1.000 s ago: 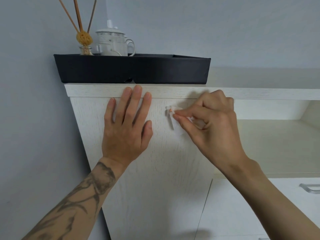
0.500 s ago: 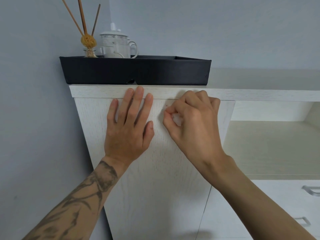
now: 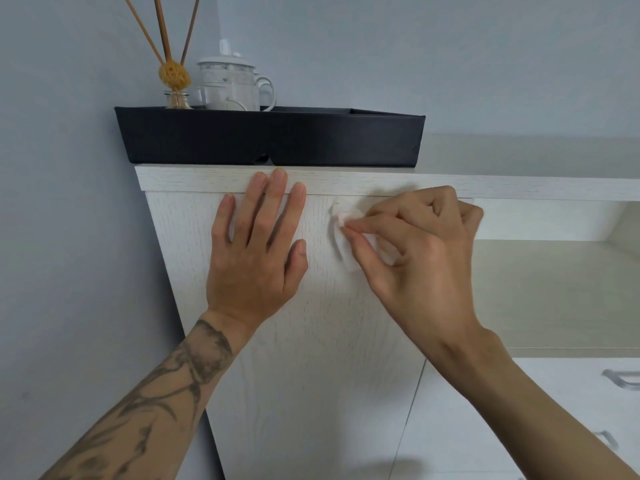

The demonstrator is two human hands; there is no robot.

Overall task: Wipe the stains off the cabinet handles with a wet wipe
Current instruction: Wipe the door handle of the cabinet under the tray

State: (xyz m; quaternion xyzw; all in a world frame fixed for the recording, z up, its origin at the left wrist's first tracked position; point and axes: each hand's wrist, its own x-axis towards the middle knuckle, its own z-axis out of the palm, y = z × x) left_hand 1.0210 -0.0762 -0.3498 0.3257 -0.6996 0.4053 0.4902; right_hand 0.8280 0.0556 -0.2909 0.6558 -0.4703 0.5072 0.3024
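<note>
Left hand (image 3: 254,258) flat on white cabinet door (image 3: 311,375), fingers straight, tips at its top edge. Right hand (image 3: 422,258) pinches wet wipe (image 3: 338,233) against door just beside left thumb. On top: black tray (image 3: 270,140) holding reed diffuser (image 3: 175,81), white lidded cup (image 3: 230,86). Metal drawer handle (image 3: 623,379) lower right.

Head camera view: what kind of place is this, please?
Probably a room in a home, perhaps a living or dining area. A white wood-grain cabinet carries a black tray holding a reed diffuser and a white lidded mug.
</note>
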